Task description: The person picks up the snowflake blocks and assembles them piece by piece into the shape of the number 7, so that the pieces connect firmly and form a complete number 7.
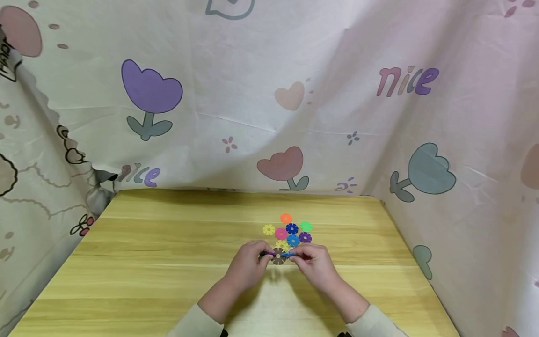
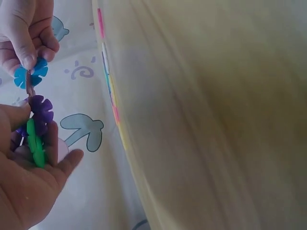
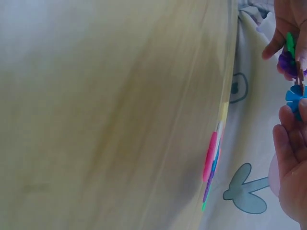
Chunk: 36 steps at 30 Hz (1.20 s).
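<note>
My left hand (image 1: 247,266) pinches a purple notched plastic disc (image 2: 44,113), and a green disc (image 2: 34,143) joined to it lies against the fingers. A blue notched disc (image 3: 293,98) is pinched by my right hand (image 1: 318,267). Between the two hands stands a brown disc (image 1: 274,259), face-on to the head view and edge-on in the wrist views. It meets the purple disc on one side and the blue disc on the other. How deeply the slots sit in each other cannot be made out. Both hands are raised above the table.
Several loose notched discs lie on the wooden table (image 1: 168,262) just beyond the hands, among them an orange disc (image 1: 286,218), a pink disc (image 1: 280,234) and a dark blue disc (image 1: 292,229). A printed cloth (image 1: 236,93) hangs behind the table and along its sides.
</note>
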Each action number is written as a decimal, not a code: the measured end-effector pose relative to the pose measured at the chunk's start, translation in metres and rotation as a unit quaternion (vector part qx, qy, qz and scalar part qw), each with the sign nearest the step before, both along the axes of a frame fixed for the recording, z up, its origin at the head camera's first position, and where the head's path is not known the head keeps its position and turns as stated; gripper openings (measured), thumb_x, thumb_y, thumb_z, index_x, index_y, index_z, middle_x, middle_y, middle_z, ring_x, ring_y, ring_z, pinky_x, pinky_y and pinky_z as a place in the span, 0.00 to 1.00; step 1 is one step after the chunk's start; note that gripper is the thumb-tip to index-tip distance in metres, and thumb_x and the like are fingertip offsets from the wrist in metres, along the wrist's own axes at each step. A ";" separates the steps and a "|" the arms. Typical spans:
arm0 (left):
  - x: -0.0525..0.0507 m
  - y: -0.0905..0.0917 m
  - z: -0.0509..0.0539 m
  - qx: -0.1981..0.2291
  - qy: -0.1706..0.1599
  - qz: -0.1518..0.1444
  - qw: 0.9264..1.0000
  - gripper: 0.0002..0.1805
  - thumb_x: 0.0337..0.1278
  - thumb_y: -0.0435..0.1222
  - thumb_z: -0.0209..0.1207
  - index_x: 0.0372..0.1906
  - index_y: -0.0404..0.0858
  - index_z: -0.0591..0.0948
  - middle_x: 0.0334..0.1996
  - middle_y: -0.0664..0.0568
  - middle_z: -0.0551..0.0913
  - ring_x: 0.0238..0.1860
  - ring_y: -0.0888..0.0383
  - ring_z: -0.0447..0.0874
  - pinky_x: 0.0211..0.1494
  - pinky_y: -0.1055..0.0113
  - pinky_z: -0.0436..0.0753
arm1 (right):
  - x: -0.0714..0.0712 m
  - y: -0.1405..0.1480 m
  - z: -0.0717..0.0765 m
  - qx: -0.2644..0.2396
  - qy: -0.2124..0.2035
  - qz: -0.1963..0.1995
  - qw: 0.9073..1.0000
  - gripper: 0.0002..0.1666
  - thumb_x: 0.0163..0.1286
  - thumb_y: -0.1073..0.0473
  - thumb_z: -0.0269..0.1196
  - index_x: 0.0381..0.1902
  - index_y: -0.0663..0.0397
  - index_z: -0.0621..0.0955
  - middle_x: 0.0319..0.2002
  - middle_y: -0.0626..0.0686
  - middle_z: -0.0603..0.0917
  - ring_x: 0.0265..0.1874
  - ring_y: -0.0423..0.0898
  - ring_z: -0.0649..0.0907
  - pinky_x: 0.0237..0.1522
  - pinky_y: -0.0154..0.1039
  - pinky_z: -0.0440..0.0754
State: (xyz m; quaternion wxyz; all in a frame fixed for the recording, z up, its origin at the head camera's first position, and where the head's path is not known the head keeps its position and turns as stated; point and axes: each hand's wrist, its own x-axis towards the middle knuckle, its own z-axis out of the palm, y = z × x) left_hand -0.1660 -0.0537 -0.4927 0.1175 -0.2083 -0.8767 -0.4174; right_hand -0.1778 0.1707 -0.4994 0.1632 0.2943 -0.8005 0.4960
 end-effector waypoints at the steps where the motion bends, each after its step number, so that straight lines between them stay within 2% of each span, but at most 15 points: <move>1: 0.001 0.000 -0.001 -0.010 -0.003 0.000 1.000 0.04 0.66 0.31 0.70 0.39 0.42 0.87 0.38 0.57 0.88 0.43 0.57 0.84 0.49 0.57 0.85 | 0.002 0.000 -0.002 0.004 -0.002 -0.003 1.000 0.09 0.59 0.76 0.76 0.34 0.59 0.90 0.30 0.52 0.90 0.25 0.40 0.83 0.26 0.32 0.84; 7: 0.010 0.002 -0.004 -0.075 -0.002 -0.023 0.997 0.10 0.65 0.38 0.72 0.49 0.43 0.89 0.48 0.54 0.89 0.52 0.52 0.86 0.59 0.48 0.83 | 0.013 -0.004 -0.009 0.010 -0.025 0.008 1.000 0.10 0.57 0.77 0.76 0.33 0.60 0.88 0.30 0.54 0.90 0.26 0.45 0.86 0.29 0.34 0.87; 10: 0.014 0.005 -0.008 -0.099 0.005 -0.040 0.994 0.06 0.66 0.40 0.71 0.45 0.45 0.90 0.45 0.58 0.90 0.48 0.56 0.86 0.56 0.50 0.83 | 0.018 -0.008 -0.013 0.014 -0.031 0.025 0.999 0.11 0.58 0.79 0.74 0.32 0.60 0.87 0.31 0.56 0.90 0.28 0.48 0.88 0.31 0.35 0.88; 12: 0.018 0.006 -0.013 -0.099 0.000 -0.046 0.994 0.02 0.68 0.39 0.70 0.40 0.46 0.90 0.42 0.60 0.89 0.43 0.60 0.85 0.53 0.53 0.83 | 0.021 -0.009 -0.016 0.021 -0.044 0.028 0.998 0.11 0.59 0.79 0.74 0.33 0.60 0.87 0.32 0.55 0.90 0.30 0.48 0.89 0.33 0.36 0.89; 15: 0.022 0.003 -0.017 -0.094 -0.008 -0.038 0.995 0.03 0.69 0.37 0.69 0.36 0.46 0.89 0.39 0.60 0.88 0.40 0.63 0.85 0.48 0.57 0.85 | 0.022 -0.008 -0.015 0.068 -0.092 0.014 0.993 0.09 0.63 0.75 0.73 0.38 0.61 0.87 0.34 0.54 0.90 0.32 0.45 0.88 0.36 0.34 0.88; 17: 0.019 0.000 -0.015 -0.090 -0.003 -0.024 0.996 0.04 0.68 0.36 0.70 0.35 0.46 0.89 0.38 0.60 0.87 0.39 0.62 0.85 0.46 0.59 0.86 | 0.015 -0.004 -0.009 0.115 -0.131 -0.010 0.985 0.09 0.65 0.72 0.73 0.42 0.63 0.87 0.36 0.54 0.89 0.34 0.43 0.87 0.37 0.33 0.88; 19: 0.011 -0.003 -0.007 -0.086 0.009 -0.012 0.996 0.03 0.67 0.35 0.70 0.35 0.46 0.88 0.38 0.58 0.87 0.38 0.61 0.86 0.44 0.60 0.87 | 0.003 0.003 0.002 0.169 -0.153 -0.047 0.972 0.12 0.66 0.69 0.73 0.47 0.64 0.86 0.39 0.55 0.89 0.35 0.45 0.87 0.38 0.36 0.88; 22: -0.006 -0.001 0.009 -0.077 0.023 -0.010 0.997 0.03 0.68 0.35 0.70 0.36 0.44 0.88 0.39 0.56 0.88 0.40 0.59 0.87 0.46 0.59 0.87 | -0.017 0.016 0.020 0.253 -0.156 -0.115 0.948 0.18 0.66 0.65 0.74 0.52 0.65 0.86 0.45 0.59 0.89 0.41 0.52 0.88 0.46 0.48 0.89; 24: -0.014 0.002 0.017 -0.076 0.019 -0.016 0.997 0.03 0.71 0.36 0.68 0.37 0.44 0.88 0.40 0.56 0.88 0.40 0.58 0.87 0.47 0.58 0.86 | -0.026 0.024 0.028 0.304 -0.156 -0.141 0.929 0.20 0.67 0.61 0.74 0.54 0.66 0.86 0.48 0.61 0.88 0.46 0.57 0.88 0.52 0.54 0.87; 26: -0.017 0.004 0.022 -0.077 0.004 -0.021 0.997 0.04 0.72 0.36 0.67 0.37 0.44 0.88 0.41 0.56 0.88 0.40 0.58 0.86 0.48 0.58 0.86 | -0.030 0.029 0.031 0.345 -0.166 -0.142 0.913 0.24 0.67 0.57 0.75 0.55 0.67 0.86 0.51 0.62 0.87 0.50 0.59 0.87 0.56 0.57 0.84; 29: -0.015 0.005 0.021 -0.082 -0.016 -0.016 0.996 0.04 0.71 0.36 0.68 0.36 0.44 0.88 0.41 0.56 0.88 0.40 0.58 0.85 0.48 0.58 0.86 | -0.029 0.030 0.027 0.376 -0.194 -0.116 0.899 0.24 0.68 0.54 0.75 0.53 0.66 0.86 0.47 0.60 0.87 0.45 0.56 0.86 0.52 0.55 0.85; 33: -0.007 0.004 0.014 -0.084 -0.038 -0.013 0.996 0.04 0.70 0.36 0.68 0.36 0.45 0.88 0.41 0.56 0.88 0.41 0.58 0.86 0.49 0.57 0.86 | -0.022 0.028 0.016 0.401 -0.206 -0.102 0.887 0.20 0.65 0.54 0.77 0.47 0.63 0.88 0.41 0.56 0.84 0.36 0.50 0.82 0.45 0.50 0.85; 36: -0.001 0.003 0.008 -0.084 -0.055 -0.013 0.995 0.03 0.70 0.36 0.69 0.37 0.44 0.89 0.42 0.56 0.88 0.41 0.57 0.86 0.49 0.56 0.87 | -0.015 0.027 0.007 0.408 -0.206 -0.104 0.883 0.18 0.64 0.55 0.77 0.45 0.62 0.89 0.41 0.55 0.83 0.36 0.49 0.82 0.46 0.50 0.86</move>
